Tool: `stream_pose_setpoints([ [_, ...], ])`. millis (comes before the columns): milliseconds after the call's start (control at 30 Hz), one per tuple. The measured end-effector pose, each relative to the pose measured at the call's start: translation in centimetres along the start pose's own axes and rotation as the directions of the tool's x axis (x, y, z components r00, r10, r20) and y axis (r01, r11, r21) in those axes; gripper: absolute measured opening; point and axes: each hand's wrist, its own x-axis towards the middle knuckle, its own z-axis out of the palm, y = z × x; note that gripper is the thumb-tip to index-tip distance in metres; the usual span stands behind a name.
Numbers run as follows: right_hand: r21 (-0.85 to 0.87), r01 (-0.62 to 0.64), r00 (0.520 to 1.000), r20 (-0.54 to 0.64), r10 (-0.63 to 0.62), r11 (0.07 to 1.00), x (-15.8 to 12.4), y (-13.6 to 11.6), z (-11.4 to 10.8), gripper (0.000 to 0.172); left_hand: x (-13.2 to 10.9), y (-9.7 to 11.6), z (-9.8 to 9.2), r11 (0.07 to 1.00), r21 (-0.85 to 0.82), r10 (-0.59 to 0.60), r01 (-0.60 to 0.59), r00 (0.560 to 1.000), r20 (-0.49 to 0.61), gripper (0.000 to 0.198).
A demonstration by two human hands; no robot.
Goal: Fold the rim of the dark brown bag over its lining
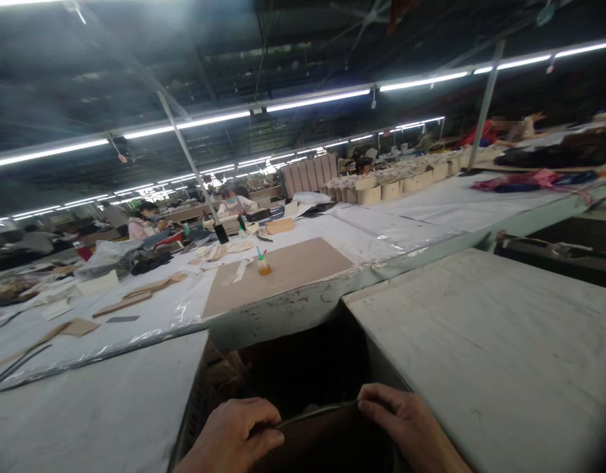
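Note:
At the bottom of the view, my left hand [238, 430] and my right hand [398, 414] pinch the upper edge of a dark brown panel [327, 440] between thumb and fingers. The panel looks flat, like leather or board; its exact kind is unclear and its lower part runs out of view. It hangs in the gap between two light-covered side surfaces. Beyond it, on the long table, a small bottle [264, 265] with amber liquid and a green nozzle stands on a brown sheet [303, 263].
Pale side surfaces flank me at left [96, 401] and right [490, 355]. A perforated crate [199, 387] sits low at left. Tan strips [123, 305] and scraps lie on the table. Rows of cream pieces [391, 187] stand farther back. People work across the room.

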Motion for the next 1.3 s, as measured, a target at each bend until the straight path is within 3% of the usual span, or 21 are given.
stream_pose_setpoints([
  [100, -0.024, 0.002, 1.0, 0.004, -0.002, 1.0, 0.0, -0.2, 0.3, 0.039, 0.3, 0.3, 0.7, 0.996, 0.073, 0.051, -0.053, 0.998, 0.025, 0.014],
  [200, -0.031, 0.015, 1.0, -0.003, -0.015, 0.999, 0.1, -0.2, 0.4, 0.039, 0.3, 0.9, 1.3, 0.992, 0.126, 0.018, -0.02, 1.0, 0.021, 0.019],
  [433, -0.033, 0.016, 1.0, 0.021, -0.016, 0.999, 0.2, -0.4, 0.5, 0.036, 0.7, 1.7, 2.7, 0.999, 0.036, -0.006, 0.008, 0.997, -0.075, 0.016],
  [633, -0.006, 0.028, 1.0, 0.011, -0.028, 1.0, -0.1, -1.0, 0.5, 0.033, 1.2, 1.0, 3.8, 0.988, 0.125, 0.101, -0.095, 0.994, -0.048, 0.025],
  [867, 0.017, 0.039, 0.999, 0.034, -0.04, 0.999, -0.2, -1.6, 0.7, 0.027, 2.2, 2.1, 5.0, 0.989, 0.112, 0.106, -0.099, 0.992, -0.062, 0.019],
  [1300, 0.037, 0.046, 0.999, 0.027, -0.047, 0.998, -0.4, -1.3, 0.7, 0.024, 2.9, 2.9, 4.8, 0.987, -0.029, 0.158, -0.161, 0.983, -0.092, 0.019],
])
